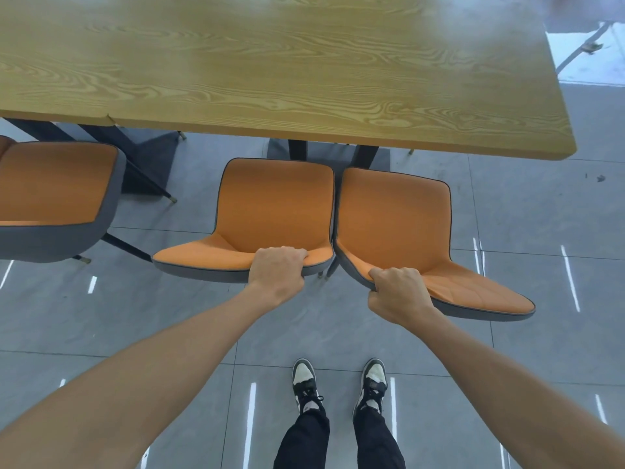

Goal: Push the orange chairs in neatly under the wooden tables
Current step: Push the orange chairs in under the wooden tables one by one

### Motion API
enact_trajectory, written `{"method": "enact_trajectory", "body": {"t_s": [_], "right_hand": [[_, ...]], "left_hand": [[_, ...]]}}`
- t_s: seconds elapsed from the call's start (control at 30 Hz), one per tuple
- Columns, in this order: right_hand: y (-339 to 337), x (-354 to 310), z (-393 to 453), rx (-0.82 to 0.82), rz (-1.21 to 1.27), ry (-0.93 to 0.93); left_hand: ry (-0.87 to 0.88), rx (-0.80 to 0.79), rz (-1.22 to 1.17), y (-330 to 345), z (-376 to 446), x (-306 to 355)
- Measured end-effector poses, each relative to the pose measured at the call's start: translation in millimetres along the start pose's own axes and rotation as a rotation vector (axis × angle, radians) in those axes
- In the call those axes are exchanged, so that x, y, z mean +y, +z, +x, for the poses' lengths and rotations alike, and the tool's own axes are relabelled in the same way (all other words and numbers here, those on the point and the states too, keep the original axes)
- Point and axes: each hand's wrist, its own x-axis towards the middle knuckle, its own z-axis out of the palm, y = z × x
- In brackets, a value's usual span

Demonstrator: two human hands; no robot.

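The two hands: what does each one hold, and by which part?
The left hand grips the top edge of the left chair's backrest; the right hand grips the right chair's backrest edge.

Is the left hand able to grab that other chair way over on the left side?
Probably not right now. The left hand is busy gripping the middle chair, and the far chair sits apart, across bare floor. Nothing blocks the way if it lets go.

Orange, wood grain and grey, as we see them.
We see orange chairs (275,204) with grey shells and dark piping, a yellow-brown surface (270,69) with swirling grain, a grey tiled floor (527,214), and black-and-white shoes (306,384).
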Motion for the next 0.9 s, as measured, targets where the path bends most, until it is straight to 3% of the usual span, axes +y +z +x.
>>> {"method": "enact_trajectory", "body": {"t_s": [0.67,0.9], "right_hand": [[4.7,-0.1,-7.8,0.108,0.056,-0.052],[10.3,4.0,-9.5,0.071,0.014,-0.017]], "left_hand": [[0.05,0.007,-0.005,3.2,-3.6,-5.4],[0.046,0.008,-0.032,3.3,-4.3,-5.0]]}}
